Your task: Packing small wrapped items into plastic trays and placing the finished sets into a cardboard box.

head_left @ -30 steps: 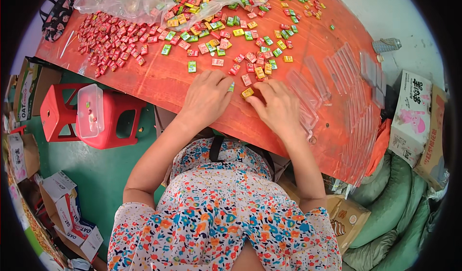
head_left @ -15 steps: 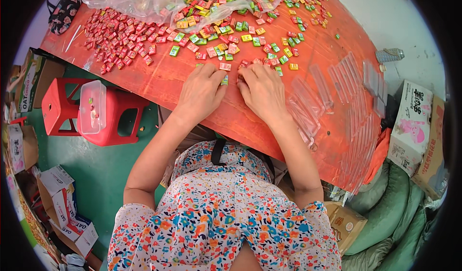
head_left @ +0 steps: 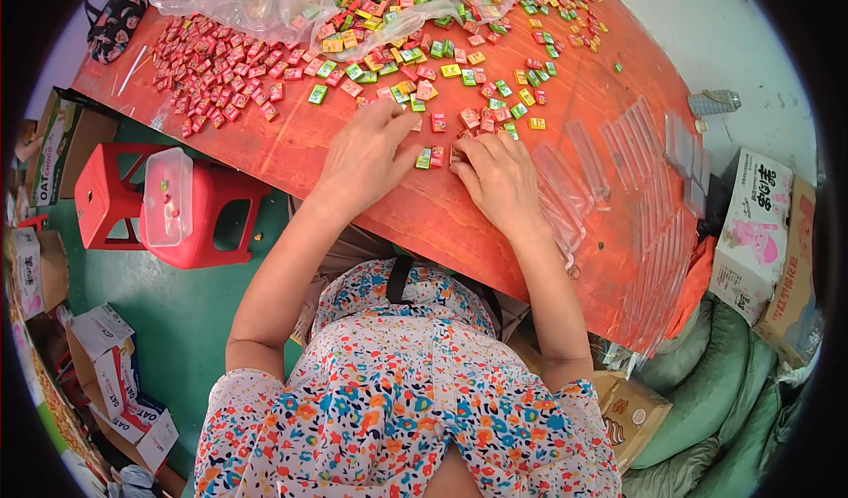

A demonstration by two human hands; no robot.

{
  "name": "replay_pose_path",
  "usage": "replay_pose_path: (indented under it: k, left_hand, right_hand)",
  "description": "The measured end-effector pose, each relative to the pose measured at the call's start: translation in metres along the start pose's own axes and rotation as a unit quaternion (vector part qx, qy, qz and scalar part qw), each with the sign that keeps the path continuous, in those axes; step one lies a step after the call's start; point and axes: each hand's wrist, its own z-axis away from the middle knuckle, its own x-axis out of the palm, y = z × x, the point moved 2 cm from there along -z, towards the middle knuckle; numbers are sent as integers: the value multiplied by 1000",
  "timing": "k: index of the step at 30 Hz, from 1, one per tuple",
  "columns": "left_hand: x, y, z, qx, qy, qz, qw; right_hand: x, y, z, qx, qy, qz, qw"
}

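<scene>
Small square packets in red, green and yellow, like tiny boxes, are spread over the red table. A green packet and a red packet stand side by side between my hands, with another red packet just beyond them. My left hand is left of the pair, thumb and fingers apart, its fingertips by a red packet they partly cover. To the right, my right hand bends its fingers and thumb round a red packet, mostly hidden. Several red packets lie beyond its knuckles.
A heap of red packets lies at the far left, beside a clear plastic bag and mixed packets. Clear plastic cases cover the table's right side. Red stools, one bearing a clear tub, stand left. Cartons stand right.
The green and red packets now stand together between my hands. My left hand has drawn slightly left and its fingers have spread; my right hand has shifted slightly right and nearer.
</scene>
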Motion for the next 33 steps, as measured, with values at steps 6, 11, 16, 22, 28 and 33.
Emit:
replay_pose_path:
  k: [6, 11, 16, 22, 28, 33]
  left_hand:
    - [9, -15, -14, 87, -20, -174, 981]
    - [7, -9, -8, 85, 7, -178, 980]
    - [0, 2, 14, 35, -21, -126, 991]
    - [3, 2, 20, 38, -7, -109, 993]
    - [5, 10, 16, 42, -13, -102, 994]
    - [21, 10, 13, 47, -37, -109, 992]
  right_hand:
    - [-1, 11, -23, 5, 11, -63, 998]
    - [20, 16, -50, -100, 38, -14, 994]
    - [17, 21, -51, -101, 10, -13, 995]
    - [-17, 19, -11, -63, 35, -52, 996]
    - [-7, 12, 7, -33, 17, -1, 999]
    - [1, 12, 1, -40, 29, 3, 999]
